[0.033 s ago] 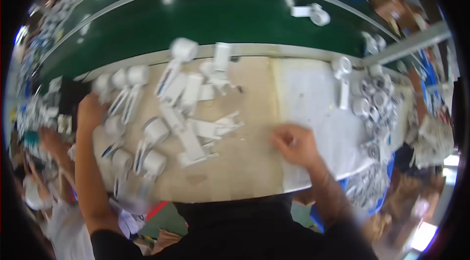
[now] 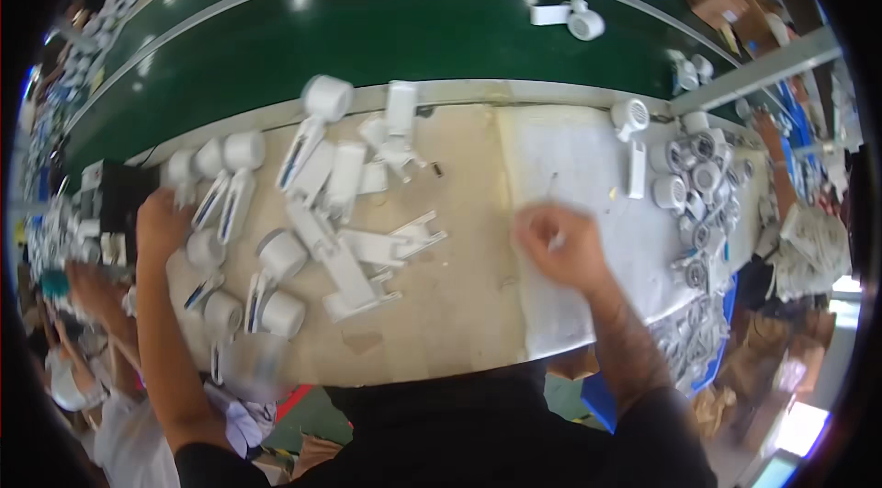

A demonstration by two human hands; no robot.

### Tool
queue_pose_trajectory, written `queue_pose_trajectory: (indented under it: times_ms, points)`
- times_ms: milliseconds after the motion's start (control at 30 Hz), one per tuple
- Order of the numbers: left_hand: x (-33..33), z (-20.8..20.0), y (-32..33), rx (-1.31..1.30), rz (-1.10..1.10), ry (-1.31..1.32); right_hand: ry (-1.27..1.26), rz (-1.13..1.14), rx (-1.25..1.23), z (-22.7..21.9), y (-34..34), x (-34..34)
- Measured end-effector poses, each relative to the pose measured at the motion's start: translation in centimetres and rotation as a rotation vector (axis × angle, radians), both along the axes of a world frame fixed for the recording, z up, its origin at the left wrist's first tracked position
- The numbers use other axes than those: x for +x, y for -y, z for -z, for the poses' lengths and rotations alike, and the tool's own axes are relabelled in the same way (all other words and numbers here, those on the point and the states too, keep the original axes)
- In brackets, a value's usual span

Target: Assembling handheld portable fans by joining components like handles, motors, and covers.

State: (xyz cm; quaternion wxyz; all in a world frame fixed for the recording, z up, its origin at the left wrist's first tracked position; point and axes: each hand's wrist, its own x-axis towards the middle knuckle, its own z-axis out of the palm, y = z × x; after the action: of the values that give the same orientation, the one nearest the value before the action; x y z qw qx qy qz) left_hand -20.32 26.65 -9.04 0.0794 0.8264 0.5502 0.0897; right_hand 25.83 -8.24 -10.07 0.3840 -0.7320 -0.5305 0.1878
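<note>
My left hand [image 2: 163,223] is at the left end of the table, its fingers closed at the stem of a white round-headed piece [image 2: 182,166]; the fingertips are partly hidden. Beside it stand more white round-headed pieces [image 2: 243,150] with flat handles. My right hand [image 2: 562,247] hovers over the seam between the beige board and the white sheet. Its fingers curl into a pinch, slightly blurred; a small pale spot shows between them, too small to name. Between my hands lies a loose pile of flat white plastic parts [image 2: 344,263].
A heap of white round-headed pieces with grilles [image 2: 703,175] lies at the right. Below it, a blue bin [image 2: 712,359] holds small clear-grey parts. Beyond the table runs a green conveyor belt [image 2: 413,24] carrying a white piece [image 2: 584,24]. At far left, another person's hand [image 2: 96,290] is near.
The whole view has shifted slightly. My right hand has moved a little right and farther from me over the white sheet. My left hand stays beside the white round-headed piece.
</note>
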Motion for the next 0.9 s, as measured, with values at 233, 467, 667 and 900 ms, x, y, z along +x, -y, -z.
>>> queue_pose_trajectory:
  times_ms: [233,467,667,900]
  points:
    - [1.0,0.7,0.2,-0.191,-0.141,0.207,0.719,0.350,0.258,-2.5,-17.1,23.5]
    - [-1.4,1.5,2.9,0.003,-0.290,0.280,0.400,0.463,-0.251,2.7,-19.7,28.4]
    - [4.8,-6.0,5.8,0.007,-0.138,0.912,0.173,0.197,0.095,-5.6,-15.2,17.2]
    - [23.1,-6.5,15.6,-0.346,0.373,1.193,-0.398,-0.238,0.224,-13.9,-6.9,5.9]
